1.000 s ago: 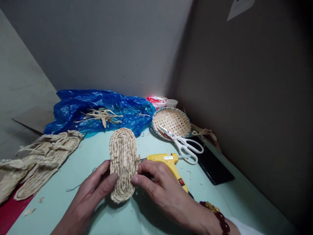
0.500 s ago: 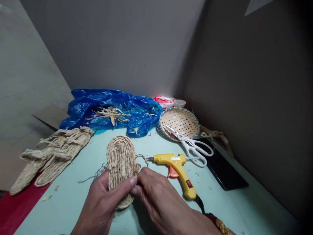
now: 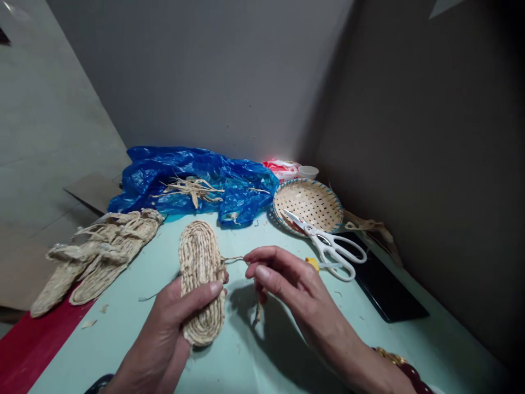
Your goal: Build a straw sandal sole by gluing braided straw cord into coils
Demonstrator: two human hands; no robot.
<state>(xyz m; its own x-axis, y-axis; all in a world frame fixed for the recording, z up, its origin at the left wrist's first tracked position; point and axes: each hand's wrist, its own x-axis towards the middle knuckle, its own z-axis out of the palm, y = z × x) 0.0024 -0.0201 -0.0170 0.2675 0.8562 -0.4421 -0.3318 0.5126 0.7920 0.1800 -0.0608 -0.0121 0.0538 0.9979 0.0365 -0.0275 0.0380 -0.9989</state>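
Note:
A woven straw sandal sole (image 3: pixel 200 257), oval and ribbed with coiled braid, stands tilted up in my left hand (image 3: pixel 176 312). The thumb presses across its front face while the fingers wrap behind. From the sole's right edge a thin twisted straw cord (image 3: pixel 233 258) runs to my right hand (image 3: pixel 283 279), whose fingers pinch it. The cord's loose end hangs below those fingers. Behind my right hand the yellow glue gun (image 3: pixel 312 264) is mostly hidden, with only its back end showing.
Finished straw sandals (image 3: pixel 110 246) lie at the left. A blue plastic bag (image 3: pixel 246 175) with straw strips (image 3: pixel 194 191) is at the back. White-handled scissors (image 3: pixel 332 251) rest against a woven basket (image 3: pixel 307 197), beside a black flat tablet-like object (image 3: pixel 389 290).
My right hand has moved away from the sole to the right, drawing the cord out straight. It now covers most of the glue gun. The view has shifted slightly.

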